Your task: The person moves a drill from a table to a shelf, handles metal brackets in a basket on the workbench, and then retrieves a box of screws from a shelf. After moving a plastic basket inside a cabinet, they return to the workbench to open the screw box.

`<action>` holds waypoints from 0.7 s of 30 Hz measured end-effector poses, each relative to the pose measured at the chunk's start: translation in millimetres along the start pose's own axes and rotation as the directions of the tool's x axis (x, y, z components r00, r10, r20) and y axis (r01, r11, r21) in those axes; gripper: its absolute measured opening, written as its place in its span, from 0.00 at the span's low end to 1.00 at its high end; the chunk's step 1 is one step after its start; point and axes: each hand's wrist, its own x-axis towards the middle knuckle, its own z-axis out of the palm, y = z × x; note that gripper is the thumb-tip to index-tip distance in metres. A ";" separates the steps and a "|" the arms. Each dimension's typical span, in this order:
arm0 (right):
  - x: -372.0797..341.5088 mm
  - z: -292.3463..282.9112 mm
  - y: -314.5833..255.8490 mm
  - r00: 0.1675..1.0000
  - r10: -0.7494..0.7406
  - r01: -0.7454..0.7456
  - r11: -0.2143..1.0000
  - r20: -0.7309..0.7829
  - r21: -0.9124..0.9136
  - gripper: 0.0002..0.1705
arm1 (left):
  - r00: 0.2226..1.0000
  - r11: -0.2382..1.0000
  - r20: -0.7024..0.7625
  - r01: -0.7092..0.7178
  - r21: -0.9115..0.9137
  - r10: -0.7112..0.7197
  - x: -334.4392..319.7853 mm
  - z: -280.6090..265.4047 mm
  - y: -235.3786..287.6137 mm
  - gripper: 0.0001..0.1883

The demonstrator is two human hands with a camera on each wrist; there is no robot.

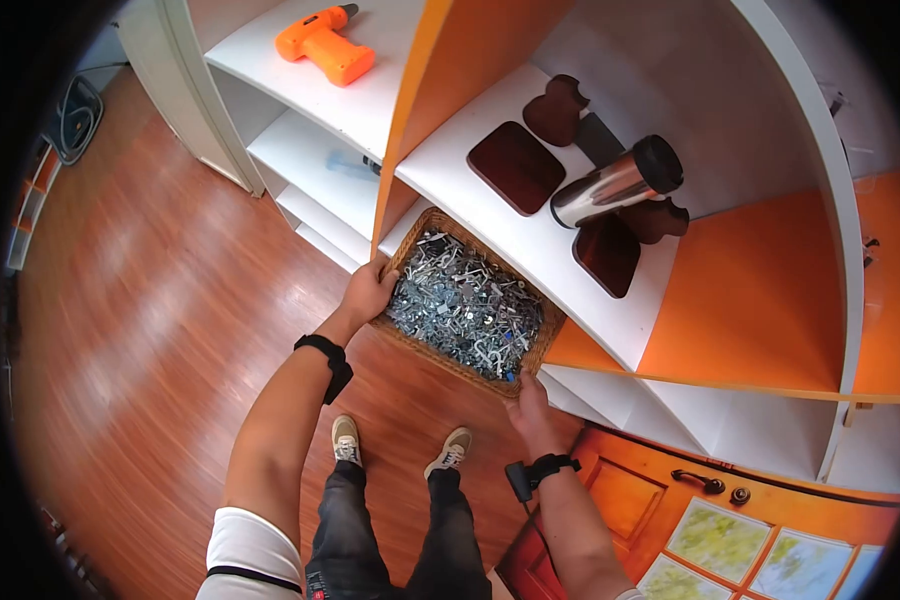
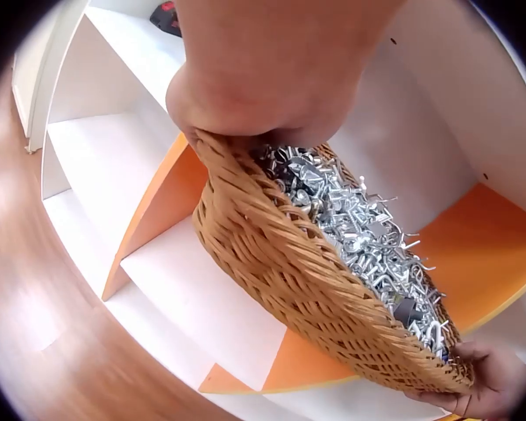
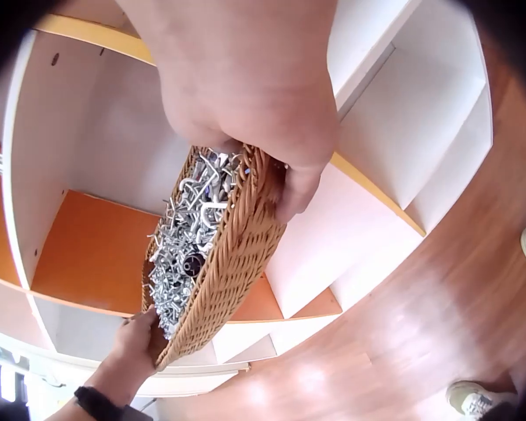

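Observation:
A brown wicker basket (image 1: 438,360) is filled with loose metal screws, bolts and hooks (image 1: 465,300). My left hand (image 1: 370,291) grips the basket's left end at the rim, and my right hand (image 1: 532,408) grips its other end. In the right wrist view, fingers of the right hand (image 3: 254,105) wrap over the woven rim and down the outer wall (image 3: 232,281). From the left wrist, the left hand (image 2: 263,96) covers the near corner of the basket (image 2: 280,263), hiding its fingertips. The basket is held in front of the shelf unit, over its lower compartments.
On the white shelf (image 1: 450,195) above the basket stand a steel tumbler (image 1: 605,190) and dark brown wooden pieces (image 1: 516,168). An orange toy-like drill (image 1: 325,45) lies on the left shelf. An orange divider (image 1: 410,120) rises beside the left hand. Wood flooring (image 1: 170,330) spreads below.

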 end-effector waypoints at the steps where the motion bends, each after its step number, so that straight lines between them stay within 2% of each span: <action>1: 3.3 0.3 -1.0 1.000 -0.011 0.011 1.000 0.007 -0.012 0.13 | 1.000 1.000 -0.013 -0.004 -0.010 0.004 -4.2 2.2 -9.3 0.18; 3: 1.6 5.0 -1.5 0.992 -0.068 0.050 0.986 0.110 0.157 0.15 | 0.977 0.975 -0.215 -0.035 -0.219 -0.013 -31.8 2.2 -24.0 0.19; 4: 0.1 7.4 -2.9 0.990 -0.072 0.054 0.987 0.118 0.154 0.15 | 0.979 0.936 -0.053 0.170 -0.309 -0.195 -50.4 2.1 -26.3 0.19; 5: -2.1 9.1 -4.9 0.988 -0.071 0.046 0.983 0.138 0.178 0.15 | 0.926 0.854 0.127 0.376 -0.359 -0.355 -68.5 3.2 -27.9 0.20; 6: -9.0 3.5 1.1 0.989 -0.024 -0.007 0.978 0.148 0.206 0.14 | 0.856 0.718 0.226 0.514 -0.470 -0.465 -93.8 9.1 -12.5 0.18; 7: -15.0 9.1 -2.5 0.988 -0.025 -0.006 0.980 0.152 0.201 0.14 | 0.793 0.552 0.328 0.597 -0.582 -0.513 -100.3 19.6 7.2 0.17; 9: -27.5 20.5 -8.8 0.992 0.071 -0.086 0.983 0.101 0.162 0.14 | 0.824 0.556 0.276 0.544 -0.628 -0.495 -96.7 42.7 15.1 0.16; 11: -27.5 16.7 -8.0 0.994 0.070 -0.079 0.989 0.080 0.127 0.13 | 0.849 0.559 0.221 0.490 -0.669 -0.480 -100.1 53.1 24.5 0.14; 13: -30.6 19.2 -11.6 0.995 0.089 -0.094 0.989 0.048 0.115 0.14 | 0.895 0.684 0.071 0.385 -0.620 -0.441 -99.8 53.3 33.8 0.13; 14: -32.2 17.7 -17.7 0.995 0.084 -0.090 0.988 0.053 0.124 0.13 | 0.893 0.684 0.070 0.390 -0.617 -0.445 -94.6 53.8 35.0 0.13; 16: -36.6 21.4 -23.9 0.995 0.081 -0.089 0.987 0.059 0.134 0.12 | 0.927 0.748 0.064 0.337 -0.571 -0.369 -80.0 53.5 32.7 0.11; 18: -28.7 30.4 -32.0 0.988 0.070 -0.104 0.961 0.136 0.257 0.12 | 0.940 0.785 0.058 0.315 -0.534 -0.337 -59.6 51.7 33.5 0.11; 20: -17.5 38.2 -39.9 0.991 0.087 -0.114 0.946 0.101 0.304 0.13 | 0.900 0.721 0.187 0.428 -0.546 -0.393 -42.7 42.1 57.2 0.11; 21: -9.8 43.5 -45.9 0.993 0.098 -0.117 0.931 0.073 0.346 0.13 | 0.905 0.676 0.186 0.411 -0.611 -0.382 -31.0 51.0 50.1 0.11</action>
